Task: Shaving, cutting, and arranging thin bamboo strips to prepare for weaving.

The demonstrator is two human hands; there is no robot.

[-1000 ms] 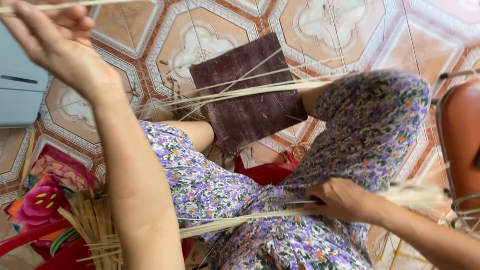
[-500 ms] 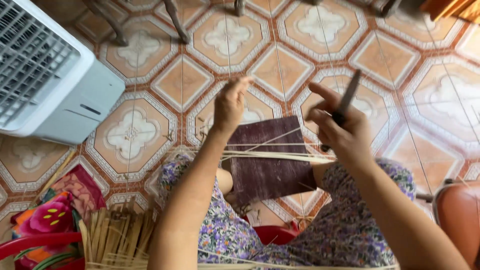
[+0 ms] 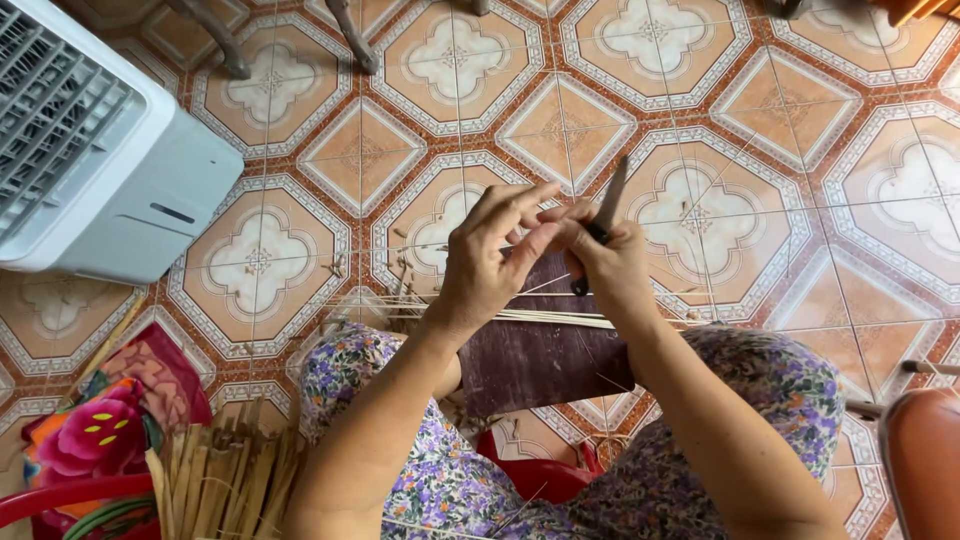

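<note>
Over your lap: both your hands meet above the dark cloth (image 3: pixel 545 365), about mid-frame.
Room to move: open tiled floor (image 3: pixel 700 120) ahead and off to your right. The left side is tighter.
Left edge: white fan unit (image 3: pixel 95 160) sits on the floor, well apart from your hands.
Lower left: bundle of split strips (image 3: pixel 225 480) beside a flowery bag (image 3: pixel 95 440), near your left knee.
Lower right: red-brown seat edge (image 3: pixel 925 460) pokes in at the corner, with a stick tip just above it.
Far edge: chair legs (image 3: pixel 350 35) at the top, well clear.
Left hand (image 3: pixel 490 255): fingers pressed together, pinching the thin strip (image 3: pixel 560 318) end. The exact contact is too small to make out.
Right hand (image 3: pixel 610 265): closed around a dark knife (image 3: pixel 603 215), with its tip sticking up and away from you, tilted a bit right.
Strip position: lies across the cloth just below your hands, touching it.
Strip axis: long axis runs left to right across your lap, nearly level, a few strands fanned together.
In the way: nothing sits between your hands and the cloth, though your own forearms cover the near part of it.
</note>
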